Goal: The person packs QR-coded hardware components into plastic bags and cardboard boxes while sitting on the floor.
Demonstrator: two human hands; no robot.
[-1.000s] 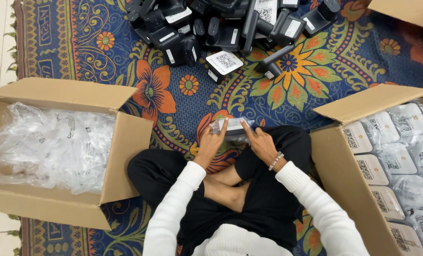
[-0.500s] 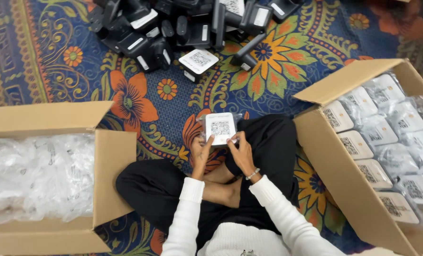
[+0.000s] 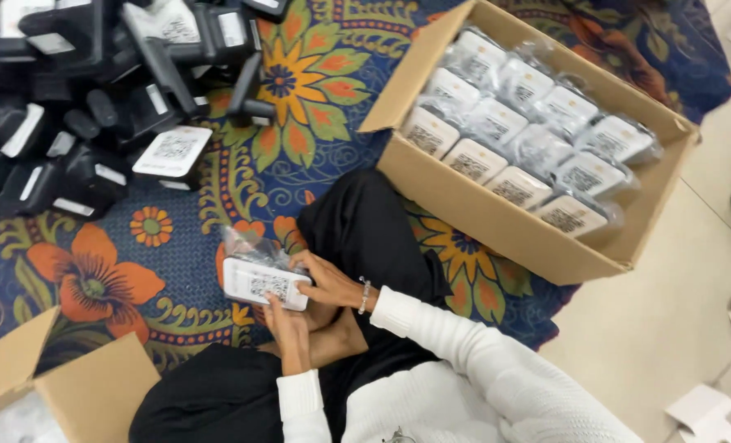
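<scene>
Both hands clamped on one white code-label device, held over the lap.
Left hand (image 3: pixel 287 328) grips the white device (image 3: pixel 265 284) from below, right hand (image 3: pixel 328 283) closes on its right end; a clear plastic bag (image 3: pixel 249 246) bunches at the device's top edge, and I can't tell how far the device sits inside it. Person sits cross-legged on a floral rug (image 3: pixel 300 164). Open cardboard box (image 3: pixel 496 217) at the rug's right edge holds rows of identical bagged white devices (image 3: pixel 537 139). Pile of black stands (image 3: pixel 95 90) with white code plates sits at the rug's far left corner, well apart from the hands. Second cardboard box (image 3: pixel 78 394) at the near left edge, contents mostly out of view.
</scene>
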